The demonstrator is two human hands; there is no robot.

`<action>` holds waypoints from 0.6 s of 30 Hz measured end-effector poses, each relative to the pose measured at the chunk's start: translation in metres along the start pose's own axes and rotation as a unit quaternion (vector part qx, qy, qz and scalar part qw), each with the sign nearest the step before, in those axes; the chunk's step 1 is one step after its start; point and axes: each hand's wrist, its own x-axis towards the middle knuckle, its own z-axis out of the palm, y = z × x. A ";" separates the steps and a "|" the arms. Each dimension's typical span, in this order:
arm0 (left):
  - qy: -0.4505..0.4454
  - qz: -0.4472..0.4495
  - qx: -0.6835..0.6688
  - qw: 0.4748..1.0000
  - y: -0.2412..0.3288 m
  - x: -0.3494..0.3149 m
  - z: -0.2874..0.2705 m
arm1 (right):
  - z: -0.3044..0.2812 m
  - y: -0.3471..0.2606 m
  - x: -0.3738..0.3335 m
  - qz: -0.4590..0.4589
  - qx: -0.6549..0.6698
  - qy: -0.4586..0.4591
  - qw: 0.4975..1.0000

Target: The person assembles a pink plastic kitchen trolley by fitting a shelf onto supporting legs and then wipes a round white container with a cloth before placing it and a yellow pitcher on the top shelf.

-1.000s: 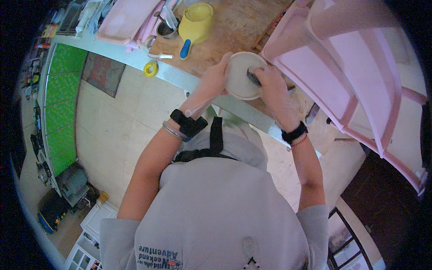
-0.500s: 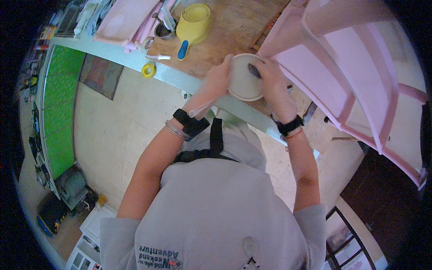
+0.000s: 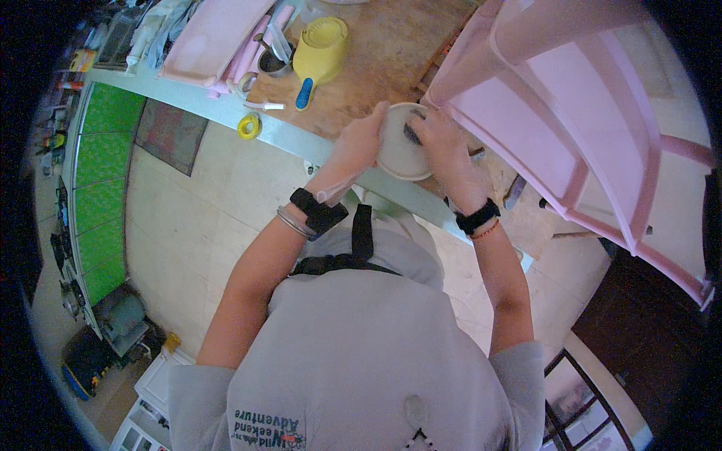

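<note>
A round, off-white lid-like disc with a raised rim (image 3: 400, 154) is held at the front edge of the workbench, its flat face turned up toward me. My left hand (image 3: 359, 146) grips the disc's left edge, thumb side against the rim. Over the disc's right side, my right hand (image 3: 451, 158) has its fingers closed on a small dark piece (image 3: 411, 128), which lies against the upper part of the disc's face. The fingers partly hide that piece, and I cannot make out its kind.
The workbench (image 3: 383, 56) carries a yellow scoop-like container (image 3: 320, 52) with a blue-tipped handle, a small metal cup (image 3: 274, 62) with tools, and pink panels (image 3: 210, 41). A yellow tape roll (image 3: 249, 126) sits at its edge. A tall pink shelf frame (image 3: 556, 120) stands at right.
The disc has shifted slightly toward me and to the left. My right hand, with the dark piece, has moved slightly left and down; my left hand keeps its grip.
</note>
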 end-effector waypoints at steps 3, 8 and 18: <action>0.041 0.091 0.094 0.991 -0.012 0.005 0.005 | -0.014 -0.005 -0.017 0.006 0.077 -0.024 0.997; 0.073 0.052 0.056 0.994 -0.011 0.003 0.010 | -0.025 0.015 -0.043 0.165 0.279 0.025 0.946; 0.131 0.186 0.275 0.934 0.022 -0.006 0.015 | -0.033 0.031 -0.065 0.376 0.452 0.137 0.797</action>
